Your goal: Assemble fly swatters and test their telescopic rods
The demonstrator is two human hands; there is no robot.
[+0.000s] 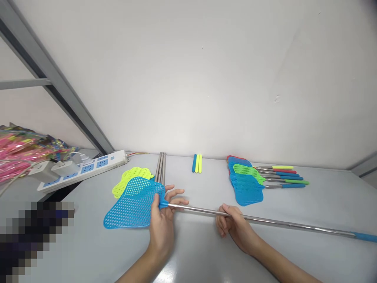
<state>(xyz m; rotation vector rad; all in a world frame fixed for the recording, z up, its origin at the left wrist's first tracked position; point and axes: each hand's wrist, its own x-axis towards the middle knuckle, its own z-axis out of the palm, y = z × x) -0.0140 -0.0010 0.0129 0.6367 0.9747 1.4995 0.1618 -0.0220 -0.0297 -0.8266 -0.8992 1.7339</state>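
Note:
A blue fly swatter [131, 210] with a long, extended metal rod stretches across the front of the table. My left hand [163, 226] grips it where the mesh head meets the rod, thumb on the near face and the other fingers partly spread behind. Around the middle of the rod, my right hand [240, 230] is closed with thumb and fingers. The blue handle [365, 236] reaches the right edge of the view. Behind the blue head lies a yellow-green swatter head [131, 179], partly covered by it.
Several metal rods [160, 167] lie behind my left hand. Blue and yellow handle sleeves [197, 163] rest near the wall. At right is a pile of shorter swatters [247, 188]. A power strip [103, 167] with plugs and pink packaged goods [17, 153] are at left.

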